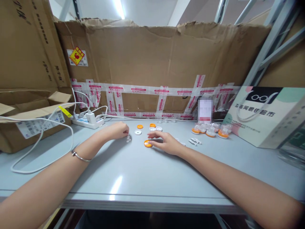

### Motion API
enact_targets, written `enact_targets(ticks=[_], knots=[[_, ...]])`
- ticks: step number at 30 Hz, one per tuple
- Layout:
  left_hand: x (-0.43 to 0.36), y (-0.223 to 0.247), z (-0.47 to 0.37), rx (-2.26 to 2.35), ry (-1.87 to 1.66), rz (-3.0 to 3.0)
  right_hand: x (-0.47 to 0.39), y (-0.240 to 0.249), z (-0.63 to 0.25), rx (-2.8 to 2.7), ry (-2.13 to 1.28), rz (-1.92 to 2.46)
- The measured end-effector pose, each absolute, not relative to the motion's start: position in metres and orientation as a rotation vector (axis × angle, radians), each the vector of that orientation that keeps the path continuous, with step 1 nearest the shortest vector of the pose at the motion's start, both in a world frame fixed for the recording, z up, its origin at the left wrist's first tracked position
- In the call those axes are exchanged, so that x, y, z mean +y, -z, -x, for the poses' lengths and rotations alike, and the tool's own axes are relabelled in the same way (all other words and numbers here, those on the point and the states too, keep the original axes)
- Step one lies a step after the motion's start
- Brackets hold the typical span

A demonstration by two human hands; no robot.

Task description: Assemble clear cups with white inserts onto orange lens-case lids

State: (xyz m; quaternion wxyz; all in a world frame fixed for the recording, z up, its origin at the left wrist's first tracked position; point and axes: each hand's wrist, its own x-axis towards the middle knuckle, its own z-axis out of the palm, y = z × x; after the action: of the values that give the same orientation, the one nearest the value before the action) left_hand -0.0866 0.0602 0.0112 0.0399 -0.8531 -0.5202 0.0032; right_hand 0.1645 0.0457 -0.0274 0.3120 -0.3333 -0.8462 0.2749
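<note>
Left of centre, my left hand (121, 129) has its fingers drawn together and pointing down beside a few small white parts (129, 139) on the table; whatever is between the fingertips is hidden. My right hand (165, 142) rests low over the table with thumb and fingers apart. Its thumb tip lies at an orange round piece (147, 144) with a pale centre, lying flat. Behind the hands are another orange disc (140, 126), a white ring (137, 132), an orange ring (152, 125) and two white rings (158, 128) close together.
Several clear-topped orange and white pieces (211, 132) stand at the right, before a phone-like screen (205, 109). Small white strips (194, 141) lie nearer. A paper bag (257, 117) stands far right. At left are a power strip (90, 122), loose cable (43, 171) and open carton (33, 127).
</note>
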Motion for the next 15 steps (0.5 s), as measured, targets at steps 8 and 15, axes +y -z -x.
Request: enact_targets(ticks=[8,15], knots=[[0.0595,-0.0095,0.082,-1.491,-0.079,2.562,0.0464,0.0267,-0.1654,-2.251,-0.693,0.857],[0.0531,-0.0152,0.0868,-1.53,-0.089,2.611,0.0462,0.0263,-0.1662,-2.252,-0.69,0.84]])
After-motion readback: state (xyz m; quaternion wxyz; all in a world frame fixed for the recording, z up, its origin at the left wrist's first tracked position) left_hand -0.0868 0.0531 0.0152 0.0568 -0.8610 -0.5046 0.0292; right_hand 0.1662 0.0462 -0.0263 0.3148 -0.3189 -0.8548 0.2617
